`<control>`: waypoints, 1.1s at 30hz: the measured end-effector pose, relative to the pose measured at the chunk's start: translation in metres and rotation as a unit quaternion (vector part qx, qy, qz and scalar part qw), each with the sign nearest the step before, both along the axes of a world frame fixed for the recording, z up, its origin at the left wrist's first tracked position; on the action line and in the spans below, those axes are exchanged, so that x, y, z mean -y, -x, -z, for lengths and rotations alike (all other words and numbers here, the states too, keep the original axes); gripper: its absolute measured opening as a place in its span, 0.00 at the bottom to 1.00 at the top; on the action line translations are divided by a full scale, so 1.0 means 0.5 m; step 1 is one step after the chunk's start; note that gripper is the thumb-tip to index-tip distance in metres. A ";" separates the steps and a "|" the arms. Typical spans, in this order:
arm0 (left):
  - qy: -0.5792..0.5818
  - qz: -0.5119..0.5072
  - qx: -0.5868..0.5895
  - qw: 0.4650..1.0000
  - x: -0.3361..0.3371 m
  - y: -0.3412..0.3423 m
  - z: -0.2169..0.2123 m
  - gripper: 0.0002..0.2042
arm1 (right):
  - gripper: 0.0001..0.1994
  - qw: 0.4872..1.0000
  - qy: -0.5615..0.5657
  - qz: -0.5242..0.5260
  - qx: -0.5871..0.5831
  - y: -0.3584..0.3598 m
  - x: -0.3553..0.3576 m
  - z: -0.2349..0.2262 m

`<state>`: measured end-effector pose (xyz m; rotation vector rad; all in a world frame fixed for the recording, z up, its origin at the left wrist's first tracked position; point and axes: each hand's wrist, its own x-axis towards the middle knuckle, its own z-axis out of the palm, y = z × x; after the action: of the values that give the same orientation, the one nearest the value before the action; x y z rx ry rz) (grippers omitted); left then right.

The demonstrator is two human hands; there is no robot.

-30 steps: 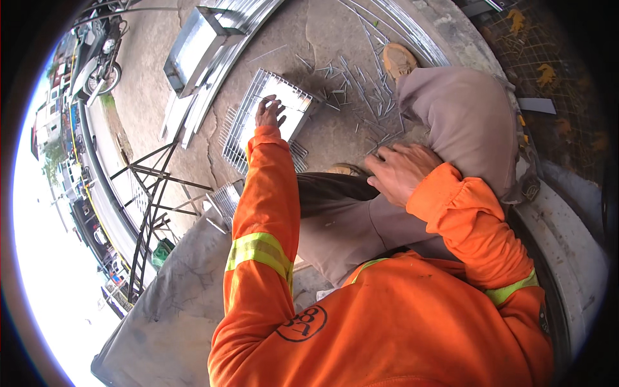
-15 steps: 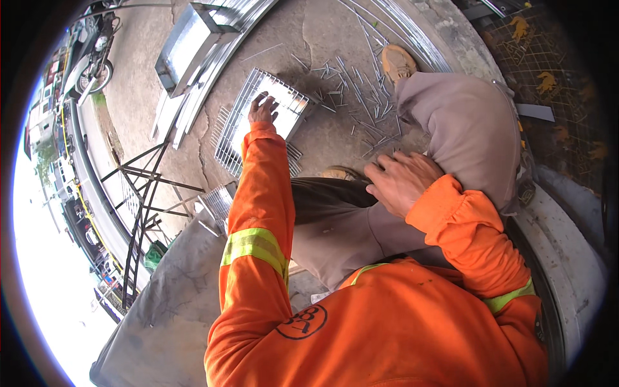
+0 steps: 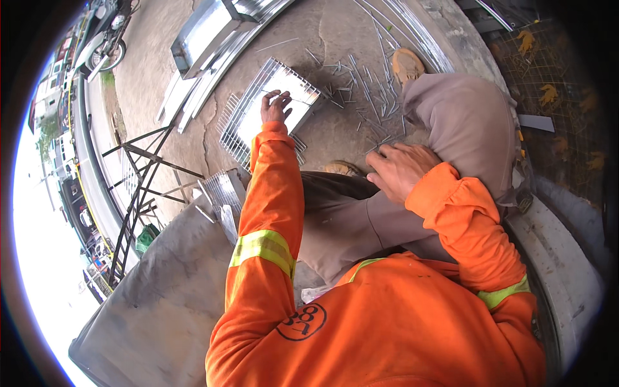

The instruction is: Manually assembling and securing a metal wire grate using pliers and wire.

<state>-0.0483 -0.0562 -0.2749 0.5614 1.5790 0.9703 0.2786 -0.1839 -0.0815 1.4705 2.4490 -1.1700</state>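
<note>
Here's the wire grid [image 3: 238,134], lying low on the ground in front of the seated person, with a bright panel [image 3: 296,87] inside its outline; that spot probably suits an easy downward reach. The left hand [image 3: 275,106] is over it, fingers loosely bent and apart; a thin line shows beside them, but I cannot tell whether anything is pinched. And the right hand [image 3: 405,168] lies relaxed, palm down with fingers spread, gripping nothing, on the brown trousers [image 3: 461,122] near the bent knee, perhaps to steady the lean. Look at the textures: slim straight bars crossing in a tight lattice, the panel smooth and glaring, the concrete [image 3: 303,39] dull and cracked. Just right, slender metal rods [image 3: 367,90] scatter in short and long lengths toward a tan boot [image 3: 407,66]. Farther out, a boxy sheet-metal frame [image 3: 213,32] sits by long shiny strips [image 3: 200,87], and a dark, angular metal stand [image 3: 145,171] rises left.
</note>
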 end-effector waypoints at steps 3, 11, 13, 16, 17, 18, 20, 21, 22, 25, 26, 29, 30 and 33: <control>-0.013 -0.009 -0.037 0.999 -0.003 -0.028 -0.012 0.14 | 0.11 1.000 -0.004 0.000 0.018 -0.002 0.006 0.014; -0.041 -0.006 -0.034 0.999 0.004 -0.021 -0.001 0.11 | 0.11 1.000 0.001 -0.006 0.012 -0.005 -0.001 0.007; -0.031 0.023 -0.020 0.999 0.010 -0.015 -0.006 0.11 | 0.11 1.000 0.005 -0.010 0.014 -0.001 -0.003 0.006; -0.008 -0.028 -0.015 0.999 0.015 -0.020 -0.011 0.08 | 0.11 1.000 -0.007 -0.018 0.005 -0.002 -0.005 0.010; 0.003 -0.057 -0.032 0.998 0.012 -0.026 -0.010 0.07 | 0.11 1.000 -0.010 -0.016 0.006 -0.004 -0.005 0.011; 0.002 -0.063 -0.029 0.998 0.011 -0.029 -0.012 0.07 | 0.11 1.000 -0.014 -0.015 0.008 -0.005 -0.006 0.011; 0.012 -0.125 -0.049 0.991 0.000 -0.028 0.000 0.09 | 0.12 0.999 -0.021 -0.022 0.016 -0.008 -0.003 0.022; 0.000 -0.123 -0.049 0.991 -0.010 -0.018 0.009 0.13 | 0.12 0.999 -0.025 -0.024 0.020 -0.010 -0.004 0.022; -0.002 -0.133 -0.046 0.990 -0.012 -0.014 0.013 0.13 | 0.12 0.999 -0.028 -0.034 0.023 -0.007 -0.006 0.020; 0.011 -0.128 -0.044 0.991 -0.027 -0.013 0.040 0.14 | 0.12 0.999 -0.004 -0.037 0.037 -0.002 0.001 0.007; 0.013 -0.111 -0.074 0.991 -0.043 -0.001 0.056 0.15 | 0.12 0.999 -0.008 -0.029 0.023 -0.001 0.001 0.009; 0.010 -0.091 -0.086 0.992 -0.053 0.009 0.090 0.14 | 0.11 0.999 -0.028 -0.033 0.018 0.004 -0.002 0.017; 0.008 -0.105 -0.079 0.991 -0.054 0.009 0.094 0.14 | 0.11 0.999 -0.036 -0.032 0.016 0.007 -0.003 0.019; -0.089 -0.087 -0.027 0.992 -0.043 -0.019 0.092 0.13 | 0.11 0.998 -0.046 -0.036 0.026 0.011 -0.007 0.015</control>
<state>-0.0387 -0.0349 -0.3208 0.5829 1.6192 1.2457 0.2732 -0.1802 -0.0889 1.4017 2.5298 -1.0067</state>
